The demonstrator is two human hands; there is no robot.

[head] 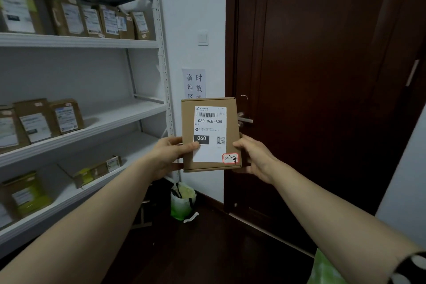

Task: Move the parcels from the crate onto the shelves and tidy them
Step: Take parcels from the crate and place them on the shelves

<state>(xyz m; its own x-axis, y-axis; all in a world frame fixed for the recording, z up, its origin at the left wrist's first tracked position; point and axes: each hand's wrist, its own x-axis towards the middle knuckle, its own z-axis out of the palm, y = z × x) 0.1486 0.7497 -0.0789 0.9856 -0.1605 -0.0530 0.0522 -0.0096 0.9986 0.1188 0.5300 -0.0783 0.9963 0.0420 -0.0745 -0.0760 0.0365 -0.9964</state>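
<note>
You held parcel [211, 134] upright, long axis vertical | left hand [168, 154] and right hand [253, 157] gripped its lower sides | shelves [80, 136] lay to your left, left hand nearer

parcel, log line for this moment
parcel upright, in the air | left hand holds left edge | right hand holds right edge | not shelved

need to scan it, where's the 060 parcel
Head view, centre: the parcel is held upright between left hand and right hand, right of the shelves, before the door.
</note>
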